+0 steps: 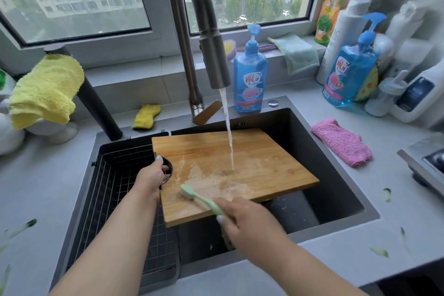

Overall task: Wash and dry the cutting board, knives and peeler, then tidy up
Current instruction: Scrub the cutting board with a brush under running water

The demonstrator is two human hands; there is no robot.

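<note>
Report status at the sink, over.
Left hand grips cutting board at its handle hole. Right hand holds green brush, bristles on soapy board. Faucet running onto board. Nothing in the way.

tan cutting board (240, 156), green brush (199, 198)

- Left hand (153, 174): bare, no ring or watch showing; thumbnail pale and glossy, grown past the fingertip
- Right hand (242, 217): bare; one long pale nail visible
- Both forearms uncovered to the frame's lower edge; no sleeve, no bracelet
</note>
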